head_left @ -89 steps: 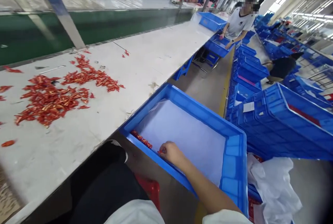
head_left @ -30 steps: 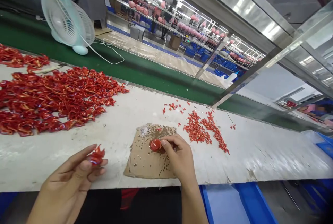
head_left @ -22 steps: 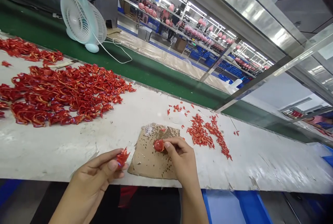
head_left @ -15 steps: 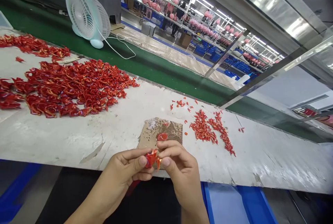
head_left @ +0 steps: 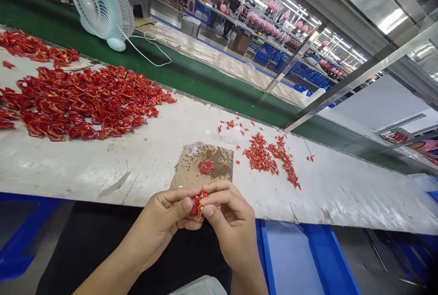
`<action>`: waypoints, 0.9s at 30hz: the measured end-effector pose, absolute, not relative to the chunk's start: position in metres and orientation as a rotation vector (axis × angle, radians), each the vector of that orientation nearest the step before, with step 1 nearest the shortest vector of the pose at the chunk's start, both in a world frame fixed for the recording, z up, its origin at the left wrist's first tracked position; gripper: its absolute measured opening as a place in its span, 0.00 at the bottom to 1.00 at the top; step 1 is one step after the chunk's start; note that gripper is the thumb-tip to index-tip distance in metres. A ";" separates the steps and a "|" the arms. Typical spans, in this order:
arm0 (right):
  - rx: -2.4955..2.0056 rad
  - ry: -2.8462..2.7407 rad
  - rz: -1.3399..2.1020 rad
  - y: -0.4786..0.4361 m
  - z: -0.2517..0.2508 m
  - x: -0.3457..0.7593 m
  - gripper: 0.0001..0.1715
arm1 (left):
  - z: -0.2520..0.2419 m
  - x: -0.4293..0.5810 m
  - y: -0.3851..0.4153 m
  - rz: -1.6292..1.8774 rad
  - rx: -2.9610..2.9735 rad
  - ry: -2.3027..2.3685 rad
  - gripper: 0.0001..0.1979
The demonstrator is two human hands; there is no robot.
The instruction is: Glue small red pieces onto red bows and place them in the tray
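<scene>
Between my two hands, just in front of the bench edge, is a small red plastic piece [head_left: 197, 205] with yellow-orange and purple markings. My left hand [head_left: 171, 215] pinches it between thumb and fingers. From the other side, the thumb and fingertips of my right hand [head_left: 227, 219] close on the same piece; whether they hold a second, smaller part is hidden. Beyond the hands lies a speckled brown cardboard sheet [head_left: 188, 171], with a small red cap-like container [head_left: 205, 166] standing on it.
A large heap of red pieces [head_left: 85, 103] covers the left of the white bench [head_left: 153, 158]. Smaller red parts [head_left: 260, 155] lie in piles to the right. A pale blue fan [head_left: 99, 7] stands behind. A blue bin [head_left: 328, 258] sits below the bench edge.
The view has shifted, so the bench appears higher and slightly left. My right fingertips have come closer to the left hand and now press against the red piece.
</scene>
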State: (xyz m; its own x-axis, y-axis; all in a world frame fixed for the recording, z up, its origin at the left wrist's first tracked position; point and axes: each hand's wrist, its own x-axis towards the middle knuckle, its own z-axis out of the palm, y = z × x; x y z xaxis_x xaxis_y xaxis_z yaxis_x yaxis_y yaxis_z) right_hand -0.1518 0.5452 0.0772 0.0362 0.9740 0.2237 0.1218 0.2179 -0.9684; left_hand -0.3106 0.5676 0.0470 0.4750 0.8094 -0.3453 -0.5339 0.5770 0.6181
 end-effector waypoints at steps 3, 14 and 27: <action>-1.152 -1.351 0.934 0.542 0.074 -0.156 0.03 | 0.046 -0.311 0.565 0.849 0.472 0.677 0.11; -1.067 -1.326 0.947 0.536 0.062 -0.166 0.10 | 0.045 -0.314 0.561 0.803 0.545 0.682 0.14; -1.043 -0.821 1.537 0.535 0.040 -0.182 0.21 | 0.028 -0.336 0.550 1.376 2.276 1.238 0.22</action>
State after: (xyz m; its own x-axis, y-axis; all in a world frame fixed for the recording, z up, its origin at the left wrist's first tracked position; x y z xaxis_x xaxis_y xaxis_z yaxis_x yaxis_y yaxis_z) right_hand -0.1817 0.5351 0.0399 -0.0634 0.9779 -0.1992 -0.3785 -0.2082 -0.9019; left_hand -0.3365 0.5500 0.0282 0.2124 0.7444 0.6331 0.5509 -0.6263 0.5516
